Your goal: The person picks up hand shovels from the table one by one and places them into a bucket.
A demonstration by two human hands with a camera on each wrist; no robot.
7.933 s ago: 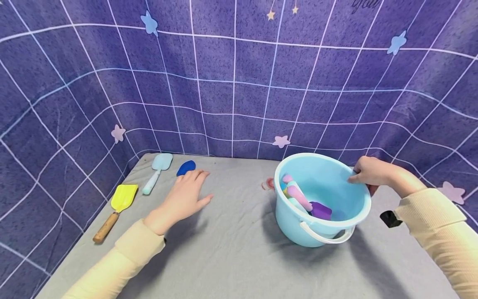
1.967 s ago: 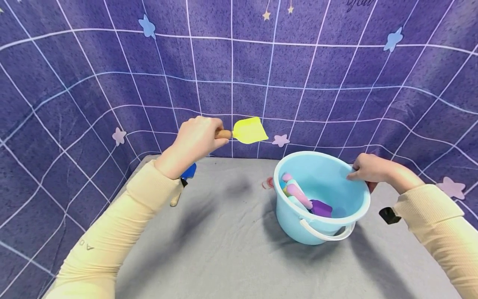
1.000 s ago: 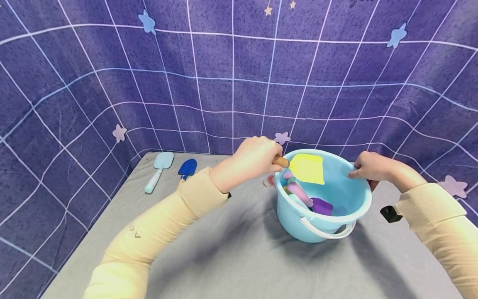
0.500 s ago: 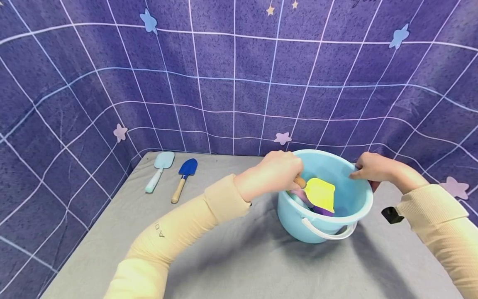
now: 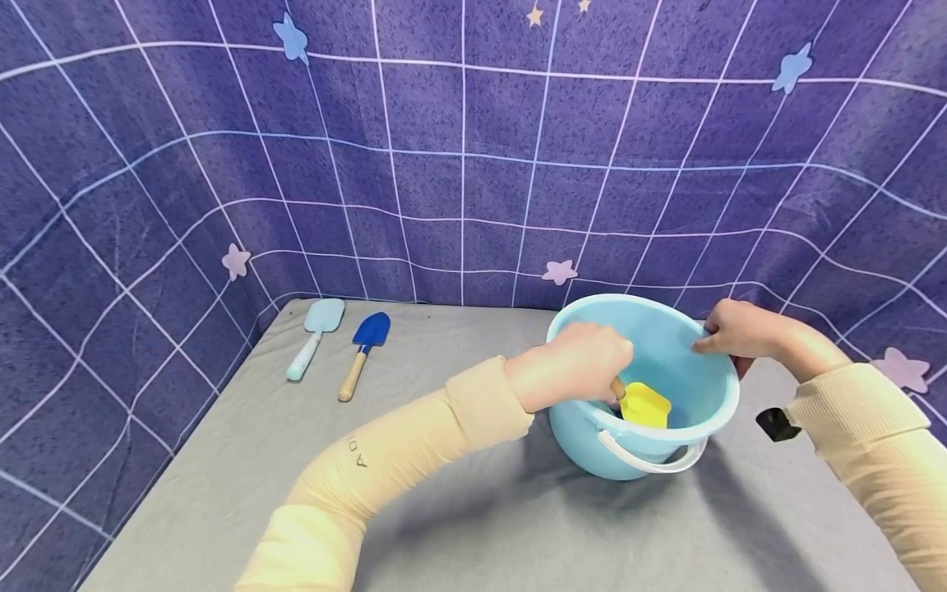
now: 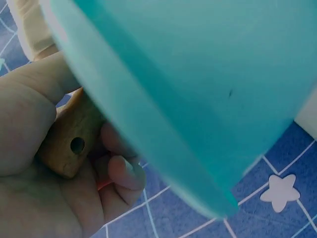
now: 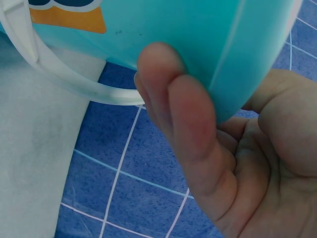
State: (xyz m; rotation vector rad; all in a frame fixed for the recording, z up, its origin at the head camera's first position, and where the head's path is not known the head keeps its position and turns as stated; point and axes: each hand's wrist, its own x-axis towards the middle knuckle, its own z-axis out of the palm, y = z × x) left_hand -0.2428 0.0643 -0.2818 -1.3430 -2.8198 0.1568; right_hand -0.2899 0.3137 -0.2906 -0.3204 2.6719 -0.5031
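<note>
A light blue bucket (image 5: pixel 588 452) with a white handle stands on the right of the grey cloth in the head view. My left hand (image 5: pixel 580 366) reaches over its near-left rim and grips a small shovel by its wooden handle. The shovel's yellow blade (image 5: pixel 646 406) points down inside the bucket. In the left wrist view the shovel's wooden handle end (image 6: pixel 72 148), with a hole, lies in the palm beside the bucket rim. My right hand (image 5: pixel 743 330) holds the bucket's right rim, fingers (image 7: pixel 193 116) outside. My left hand and the shovel hide most things inside the bucket.
A pale blue shovel (image 5: pixel 324 317) and a blue trowel (image 5: pixel 371 330) with a wooden handle lie on the grey cloth (image 5: pixel 444 345) at the back left. A purple gridded curtain (image 5: pixel 444 189) rises behind and at both sides.
My left hand took up the yellow shovel from the far left and carried it right, then lowered it into the bucket. The right hand has kept its hold on the rim.
</note>
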